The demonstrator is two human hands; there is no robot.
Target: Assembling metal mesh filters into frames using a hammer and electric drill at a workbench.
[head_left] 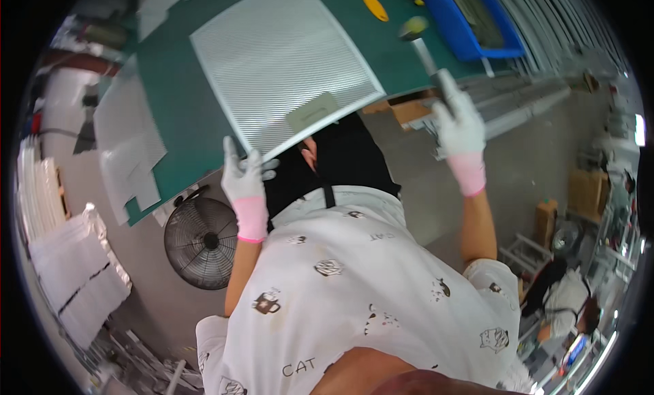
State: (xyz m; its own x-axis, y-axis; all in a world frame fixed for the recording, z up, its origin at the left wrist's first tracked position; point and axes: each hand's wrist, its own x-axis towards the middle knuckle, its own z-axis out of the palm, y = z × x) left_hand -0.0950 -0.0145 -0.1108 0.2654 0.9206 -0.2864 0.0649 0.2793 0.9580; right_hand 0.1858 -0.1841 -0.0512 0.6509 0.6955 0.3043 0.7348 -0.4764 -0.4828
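A ribbed silver panel (286, 57) with a thin light metal frame lies on the green tabletop (170, 109), and its near edge reaches past the table's front edge. A flat olive-grey piece with an outlined shape (312, 111) shows at that near edge. My left hand (244, 184), in a white glove with a pink cuff, is at the panel's near left corner with its fingers spread. In a matching glove, my right hand (460, 126) is closed round the handle of a hammer (424, 54). The yellowish hammer head is raised right of the panel, slightly blurred.
A blue bin (470, 27) and a yellow-handled tool (371, 3) are on the table's far right. Metal profiles (524, 112) lie right of my right hand. A floor fan (204, 241) stands below the table's left side. At the right, another person (565, 303) is in the background.
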